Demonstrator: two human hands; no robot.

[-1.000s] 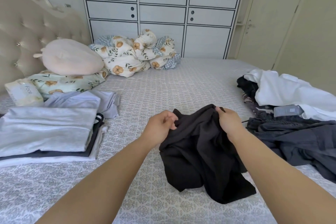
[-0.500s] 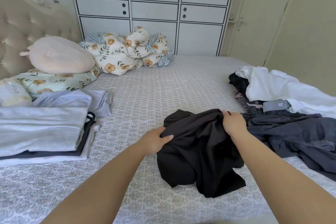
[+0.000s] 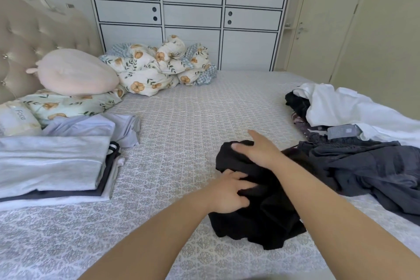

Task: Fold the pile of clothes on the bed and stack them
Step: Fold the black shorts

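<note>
Black garment (image 3: 261, 207) lies crumpled on the bed (image 3: 181, 125), near the front edge, right of centre. Both hands are on it.

Left hand (image 3: 229, 193) sits on the garment's left side, fingers curled into the cloth and bunching a fold. Right hand (image 3: 256, 150) rests on the garment's far end, fingers mostly straight, thumb lying flat on the fabric; a pressing touch, not a pinch, as far as the view shows.

Unfolded pile at the bed's right edge: a dark grey garment (image 3: 372, 166) just beside the black one, edges touching or overlapping, cannot tell which. Behind it a white garment (image 3: 341, 107) lies over darker pieces, with a small grey packet (image 3: 344, 130) at its near edge.

Folded stack (image 3: 52, 163) at the left edge: light grey piece on top, dark layer under it, white at the bottom. A pale lilac folded piece (image 3: 91, 126) lies just behind the stack.

Toward the head of the bed, far left: pink round cushion (image 3: 75, 73) resting on a floral pillow (image 3: 68, 105). A tissue pack (image 3: 18, 118) marked "Face" sits at the left edge. A rolled floral quilt (image 3: 159, 66) lies at the far edge, against the white wardrobe (image 3: 191, 7).
</note>
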